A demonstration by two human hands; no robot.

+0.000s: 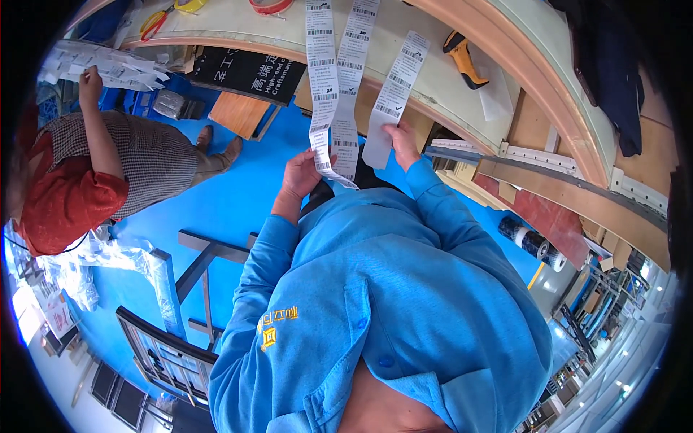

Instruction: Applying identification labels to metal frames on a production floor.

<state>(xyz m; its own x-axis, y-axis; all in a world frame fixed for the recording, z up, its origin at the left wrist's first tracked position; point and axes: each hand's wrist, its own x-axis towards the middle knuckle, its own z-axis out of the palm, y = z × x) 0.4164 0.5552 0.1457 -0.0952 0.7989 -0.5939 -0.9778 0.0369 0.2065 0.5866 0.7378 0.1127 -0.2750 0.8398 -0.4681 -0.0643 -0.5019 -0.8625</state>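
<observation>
My left hand (303,173) is closed on the lower part of a long white strip of printed barcode labels (322,79), whose end curls over beyond my fingers. Close beside it hangs a second label strip (350,79); whether my left fingers hold that one too is hidden. Pinched in my right hand (404,144) is a shorter label strip (399,79) with a blank tail. All the strips reach up across the edge of the pale worktable. Pen marks show on several labels.
On the worktable (375,32) lie an orange-and-black handheld scanner (463,59), a red tape roll (270,6) and red-handled scissors (154,25). To the left, another person (79,187) stands by a paper-covered table (101,65). Metal frames (206,252) stand on the blue floor.
</observation>
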